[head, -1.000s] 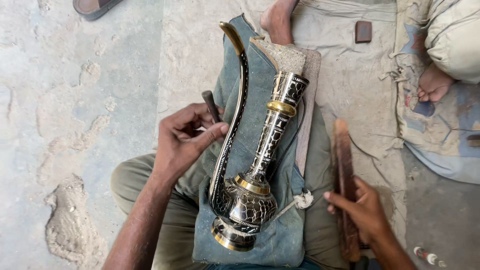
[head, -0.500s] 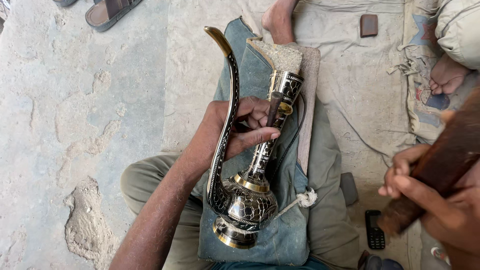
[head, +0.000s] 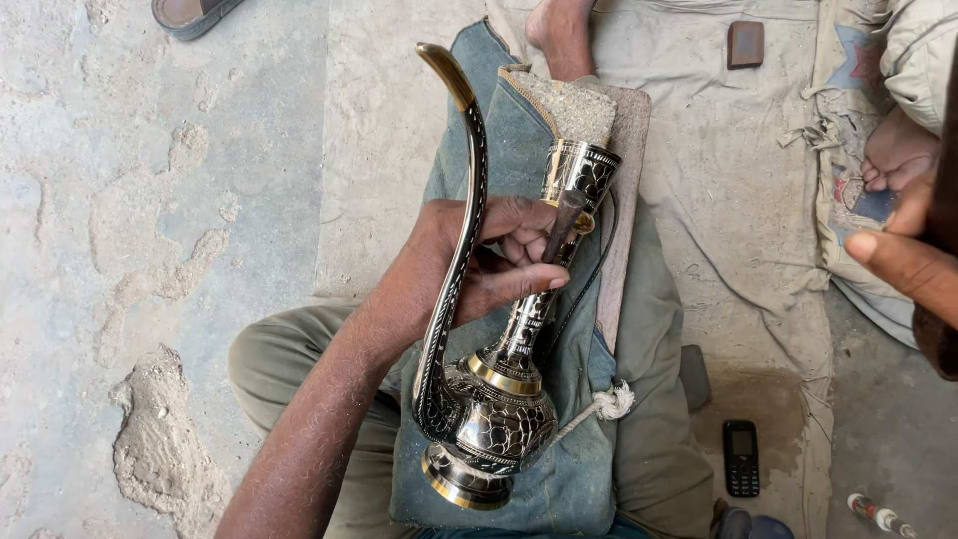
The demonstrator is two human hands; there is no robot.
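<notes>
1. My left hand (head: 489, 255) sits mid-frame, closed around the neck of the ewer (head: 499, 399). Fingers curl over the neck from the left; the thumb lies below, pointing right.
2. A thin dark tool (head: 562, 228) is pinched in the same hand, upright against the neck, its tip near the brass band under the mouth.
3. The ewer lies on my lap, tilted: round black-and-brass body at lower centre, below the grip; neck running up and right through the hand; mouth just above and right of the fingers.
4. The long curved spout (head: 461, 180) rises from the body's left side, passes in front of my wrist and ends in a brass tip at upper centre, above the hand.
5. The ewer rests on a blue-grey cloth (head: 579, 469) draped over my leg. A wooden board (head: 624, 180) lies under the mouth end.
6. My right hand (head: 913, 265) is at the right edge, well apart from the ewer. It is wrapped on a dark blurred thing close to the camera; I cannot tell what.
7. A black phone (head: 740, 457) lies on the ground at lower right; a sandal (head: 190, 12) at top left.
</notes>
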